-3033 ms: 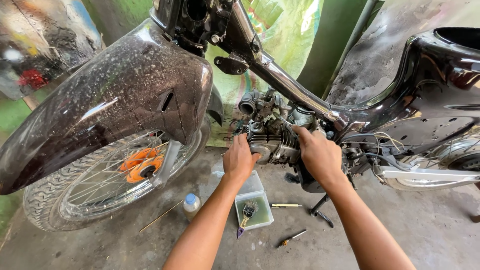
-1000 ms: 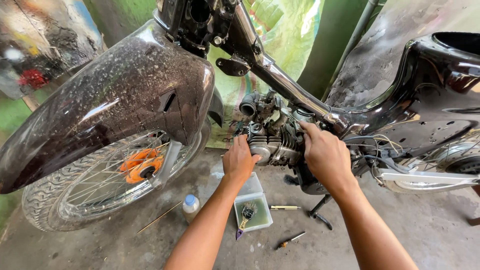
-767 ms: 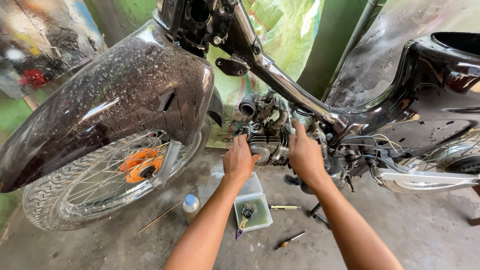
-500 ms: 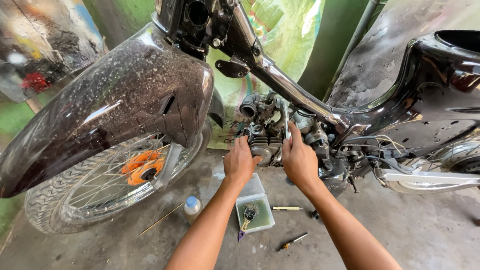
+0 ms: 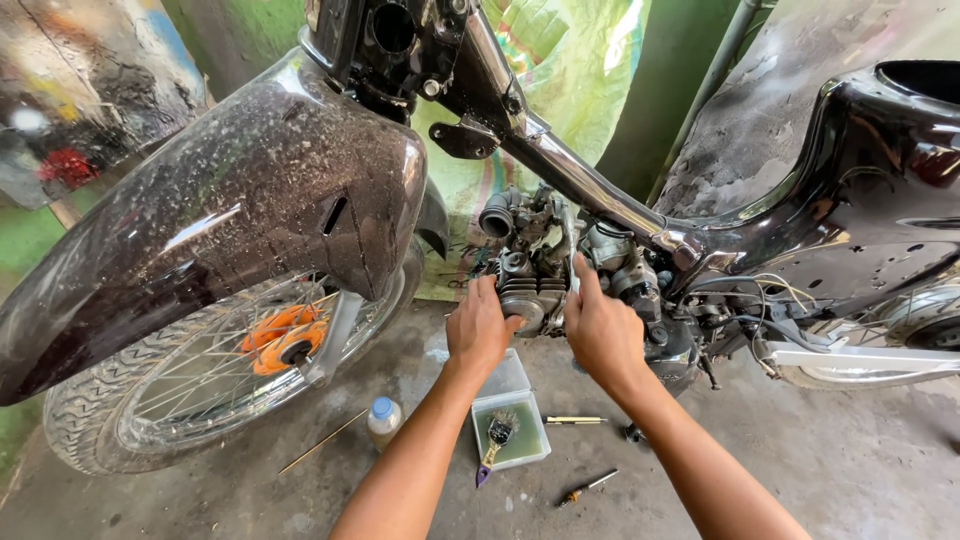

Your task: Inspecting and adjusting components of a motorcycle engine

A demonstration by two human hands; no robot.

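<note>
A stripped black motorcycle fills the view, its bare engine (image 5: 545,265) hanging under the chrome frame tube (image 5: 585,190). My left hand (image 5: 480,325) presses against the lower left of the finned cylinder head. My right hand (image 5: 600,325) rests on the engine's right side, fingers pointing up along the cylinder, beside the carburettor (image 5: 625,265). Both hands touch the engine; whether either grips a part or a tool is hidden by the fingers.
The dusty front fender (image 5: 230,220) and spoked front wheel (image 5: 220,380) stand at left. On the concrete floor below lie a clear plastic tray (image 5: 525,455) holding a small brush, a little bottle (image 5: 383,418), a thin stick (image 5: 320,442) and two small screwdrivers (image 5: 585,486). Loose wires (image 5: 760,300) hang at right.
My right hand has slid left from the engine's right side to right beside the cylinder, close to my left hand. My left hand has stayed in place.
</note>
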